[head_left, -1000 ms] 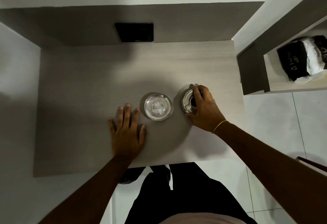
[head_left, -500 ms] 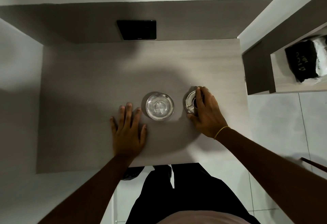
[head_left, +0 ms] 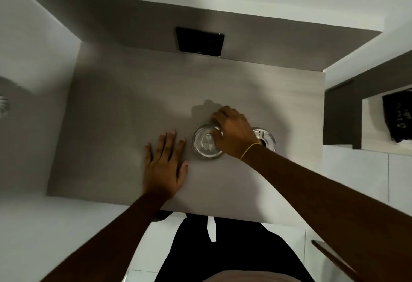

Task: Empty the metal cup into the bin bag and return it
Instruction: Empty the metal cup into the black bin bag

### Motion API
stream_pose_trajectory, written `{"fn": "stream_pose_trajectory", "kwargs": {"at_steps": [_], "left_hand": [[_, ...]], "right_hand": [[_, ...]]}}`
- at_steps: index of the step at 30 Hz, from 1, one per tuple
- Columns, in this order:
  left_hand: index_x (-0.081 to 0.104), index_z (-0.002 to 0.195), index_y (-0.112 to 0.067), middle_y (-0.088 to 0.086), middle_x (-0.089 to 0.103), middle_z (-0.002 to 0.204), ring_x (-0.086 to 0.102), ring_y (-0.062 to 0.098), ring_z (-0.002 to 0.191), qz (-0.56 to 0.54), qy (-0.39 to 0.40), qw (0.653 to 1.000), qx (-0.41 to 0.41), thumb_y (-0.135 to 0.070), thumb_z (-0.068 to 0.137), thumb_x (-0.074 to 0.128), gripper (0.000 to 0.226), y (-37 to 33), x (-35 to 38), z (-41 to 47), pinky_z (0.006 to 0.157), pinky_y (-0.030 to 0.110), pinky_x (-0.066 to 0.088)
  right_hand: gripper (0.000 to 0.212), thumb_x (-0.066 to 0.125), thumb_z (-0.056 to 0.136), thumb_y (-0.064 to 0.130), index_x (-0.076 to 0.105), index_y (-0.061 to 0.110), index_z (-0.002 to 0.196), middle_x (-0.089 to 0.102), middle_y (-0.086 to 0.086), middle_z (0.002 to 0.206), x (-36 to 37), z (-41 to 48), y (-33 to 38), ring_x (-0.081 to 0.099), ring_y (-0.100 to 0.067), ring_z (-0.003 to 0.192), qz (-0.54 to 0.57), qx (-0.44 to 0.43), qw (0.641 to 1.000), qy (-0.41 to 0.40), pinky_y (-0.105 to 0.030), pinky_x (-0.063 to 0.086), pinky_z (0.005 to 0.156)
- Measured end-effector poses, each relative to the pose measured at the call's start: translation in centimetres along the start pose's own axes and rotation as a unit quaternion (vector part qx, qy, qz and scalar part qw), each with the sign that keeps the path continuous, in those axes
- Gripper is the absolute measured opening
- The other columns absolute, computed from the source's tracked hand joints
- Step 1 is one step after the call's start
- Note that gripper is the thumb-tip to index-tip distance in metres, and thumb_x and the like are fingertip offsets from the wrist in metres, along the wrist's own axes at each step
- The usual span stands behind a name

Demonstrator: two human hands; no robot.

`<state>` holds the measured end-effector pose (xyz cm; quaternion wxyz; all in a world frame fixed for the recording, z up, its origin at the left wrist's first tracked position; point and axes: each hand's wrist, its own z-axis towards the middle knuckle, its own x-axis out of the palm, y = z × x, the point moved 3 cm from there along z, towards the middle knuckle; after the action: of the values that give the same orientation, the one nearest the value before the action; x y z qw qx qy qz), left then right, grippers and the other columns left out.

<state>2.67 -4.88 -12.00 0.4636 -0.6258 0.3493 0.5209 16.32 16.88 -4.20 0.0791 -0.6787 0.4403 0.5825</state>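
Note:
Two round shiny metal cups stand side by side on the grey table (head_left: 111,125). My right hand (head_left: 234,132) reaches across to the left metal cup (head_left: 204,143), its fingers curled over that cup's far right rim. Pale contents show at its bottom. The right metal cup (head_left: 266,138) stands free just behind my right wrist, partly hidden by it. My left hand (head_left: 165,168) lies flat on the table left of the cups, fingers spread, holding nothing. A black bag with white lettering (head_left: 399,121) lies in the shelf niche at the right.
A black rectangular device (head_left: 199,41) sits on the raised ledge at the back of the table. A dark shelf unit (head_left: 341,114) stands right of the table. White tiled floor lies below, with a dark wooden bar (head_left: 334,257) at lower right.
My right hand let go of the right metal cup and moved left onto the left cup's rim. The view shifted, so the table sits further right. My left hand stayed flat.

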Motion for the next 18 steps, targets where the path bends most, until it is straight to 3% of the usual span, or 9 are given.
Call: {"fn": "stream_pose_trajectory", "kwargs": {"at_steps": [4,9,13,18], "left_hand": [[0.032,0.168,-0.027,0.008,0.018,0.181,0.011,0.029,0.167,-0.004,-0.003,1.000,-0.003,-0.049,0.106,0.042,0.067,0.0,0.0,0.0,0.130,0.066,0.010],[0.031,0.168,-0.026,0.010,0.020,0.180,0.019,0.034,0.165,0.004,0.001,1.000,0.002,-0.050,0.107,0.038,0.066,-0.3,-0.3,0.0,0.129,0.065,0.008],[0.034,0.167,-0.022,0.009,0.021,0.180,0.021,0.033,0.165,0.001,0.025,1.000,-0.017,-0.050,0.109,0.036,0.064,-0.4,-0.7,-0.8,0.129,0.065,0.012],[0.045,0.161,-0.020,0.011,0.030,0.176,0.029,0.034,0.162,-0.018,0.023,0.998,-0.063,-0.046,0.109,0.040,0.059,0.2,-1.8,-4.7,0.128,0.067,0.020]], "right_hand": [[0.035,0.069,0.085,0.012,0.066,0.007,0.119,0.062,-0.015,0.121,0.2,0.9,0.2,0.067,-0.040,0.098,0.012,0.005,0.998,0.057,-0.038,0.054,0.083],[0.022,0.073,0.078,0.011,0.071,0.009,0.100,0.073,-0.014,0.102,0.1,1.1,0.0,0.069,-0.039,0.095,0.046,0.057,0.994,0.079,-0.043,0.059,0.086],[0.016,0.075,0.074,0.010,0.070,0.016,0.088,0.076,-0.007,0.088,-0.5,0.5,0.7,0.071,-0.034,0.088,0.092,0.068,0.991,0.071,-0.040,0.061,0.079],[0.023,0.078,0.075,0.007,0.074,0.024,0.090,0.071,0.006,0.080,-0.7,-1.2,3.7,0.071,-0.019,0.081,0.125,0.051,0.990,0.036,-0.026,0.055,0.074]]}}
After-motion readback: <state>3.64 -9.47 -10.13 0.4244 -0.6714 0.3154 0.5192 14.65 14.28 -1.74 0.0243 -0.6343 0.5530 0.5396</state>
